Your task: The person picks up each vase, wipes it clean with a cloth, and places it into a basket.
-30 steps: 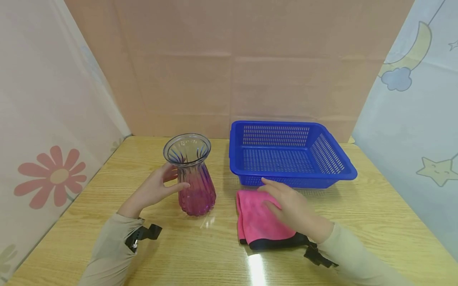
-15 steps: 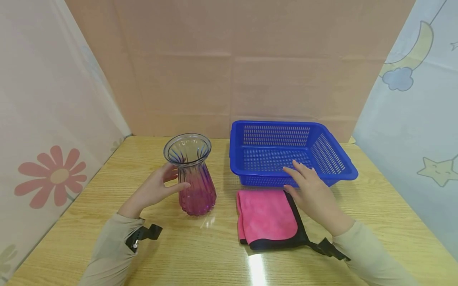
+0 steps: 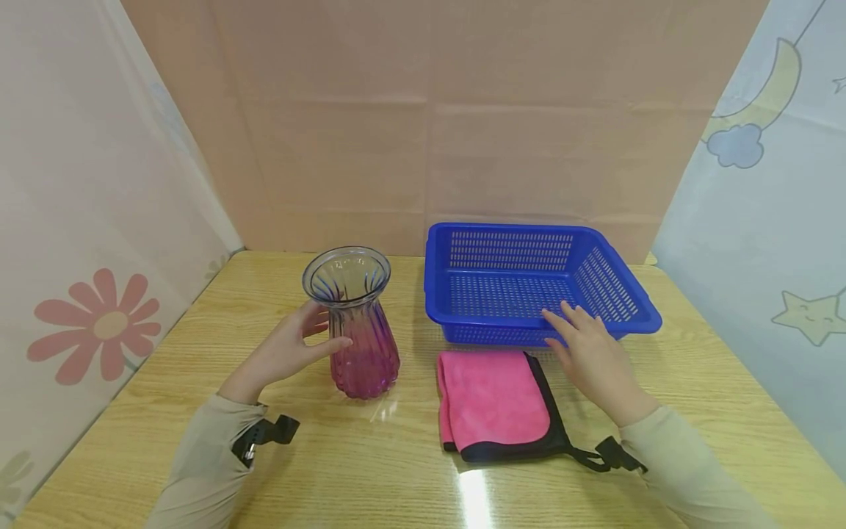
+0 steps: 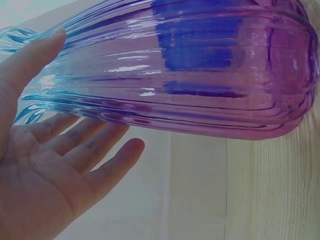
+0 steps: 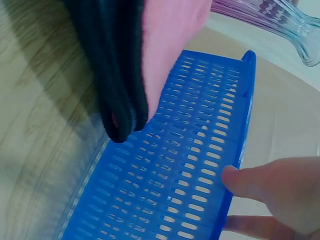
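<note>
A ribbed glass vase (image 3: 366, 353), clear at its flared mouth and pink-purple below, stands upright on the table. My left hand (image 3: 287, 351) holds it from the left, thumb across the front and fingers behind; the left wrist view shows the vase (image 4: 200, 70) between thumb and fingers. At the front rim of the blue plastic basket (image 3: 515, 323), my right hand (image 3: 598, 367) has its thumb against the outer wall and its fingers over the rim. A folded pink cloth (image 3: 499, 404) with black edging lies in front of the basket, left of that hand.
The wooden table (image 3: 370, 470) backs onto a tan sheet (image 3: 423, 147). Patterned fabric hangs on both sides. A black loop (image 3: 588, 457) runs from the cloth's right corner toward the black wrist mount (image 3: 617, 455) of the right arm.
My right hand has moved right from above the pink cloth to the basket's front rim. The left hand and vase have stayed in place.
</note>
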Demonstrator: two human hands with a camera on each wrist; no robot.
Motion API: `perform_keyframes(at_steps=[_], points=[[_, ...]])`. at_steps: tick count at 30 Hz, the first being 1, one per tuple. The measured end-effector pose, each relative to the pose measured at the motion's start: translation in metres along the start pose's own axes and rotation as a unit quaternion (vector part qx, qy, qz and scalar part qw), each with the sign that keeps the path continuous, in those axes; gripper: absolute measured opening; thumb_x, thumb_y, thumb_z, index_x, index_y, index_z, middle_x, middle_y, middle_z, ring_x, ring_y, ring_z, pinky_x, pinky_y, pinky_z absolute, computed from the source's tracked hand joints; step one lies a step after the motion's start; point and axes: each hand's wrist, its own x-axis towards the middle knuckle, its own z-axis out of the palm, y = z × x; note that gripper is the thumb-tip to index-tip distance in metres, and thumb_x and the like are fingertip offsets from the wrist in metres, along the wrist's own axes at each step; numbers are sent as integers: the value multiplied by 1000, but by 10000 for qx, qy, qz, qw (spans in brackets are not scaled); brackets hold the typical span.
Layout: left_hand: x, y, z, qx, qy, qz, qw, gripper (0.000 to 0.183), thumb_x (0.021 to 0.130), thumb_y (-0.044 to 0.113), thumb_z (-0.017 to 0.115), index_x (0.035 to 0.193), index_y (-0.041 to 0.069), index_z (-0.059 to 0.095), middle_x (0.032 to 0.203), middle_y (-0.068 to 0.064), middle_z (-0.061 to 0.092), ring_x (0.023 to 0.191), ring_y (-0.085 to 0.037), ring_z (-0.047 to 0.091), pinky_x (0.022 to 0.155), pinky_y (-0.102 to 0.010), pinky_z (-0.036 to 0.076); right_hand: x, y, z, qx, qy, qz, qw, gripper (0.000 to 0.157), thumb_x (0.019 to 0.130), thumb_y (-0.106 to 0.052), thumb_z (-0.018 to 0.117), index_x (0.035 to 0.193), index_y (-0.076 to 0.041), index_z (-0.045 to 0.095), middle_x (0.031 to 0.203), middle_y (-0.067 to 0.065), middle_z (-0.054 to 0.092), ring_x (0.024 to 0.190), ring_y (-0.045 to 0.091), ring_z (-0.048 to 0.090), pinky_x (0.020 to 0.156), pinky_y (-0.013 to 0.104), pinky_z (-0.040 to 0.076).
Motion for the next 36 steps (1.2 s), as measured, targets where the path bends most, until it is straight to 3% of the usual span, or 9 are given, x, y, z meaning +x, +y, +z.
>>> perform_keyframes(at_steps=[7, 14, 21, 36], points=[[0, 1, 4, -76, -18, -30, 10000, 83, 84, 22, 70, 148, 10, 19, 146, -21, 36, 129, -44, 42, 103, -55, 41, 0, 3, 3, 45, -103, 75, 9999, 36, 87, -6, 60, 124, -4, 59, 124, 28, 57, 115, 50, 52, 96, 64, 41], [0, -1, 13, -23, 196, -23, 9998, 95, 77, 23, 77, 149, 11, 14, 146, -23, 32, 131, -45, 37, 103, -58, 40, 1, 3, 4, 35, -55, 100, 9999, 37, 87, -3, 59, 124, -5, 59, 123, 27, 57, 114, 49, 52, 95, 63, 42], [-1, -5, 21, -220, 321, -480, 9981, 107, 68, 26, 83, 146, 8, 12, 144, -22, 31, 130, -44, 38, 103, -57, 41, 2, 2, 2, 111, -156, 162, 9997, 38, 87, -2, 59, 125, -5, 58, 124, 28, 56, 116, 51, 50, 95, 65, 40], [0, -8, 31, 38, 400, -658, 9970, 98, 66, 32, 84, 140, 5, 24, 130, -21, 47, 117, -42, 53, 93, -49, 51, 1, 1, 2, 279, -134, 164, 9994, 38, 86, -1, 60, 124, -3, 58, 124, 31, 55, 116, 53, 48, 94, 68, 38]])
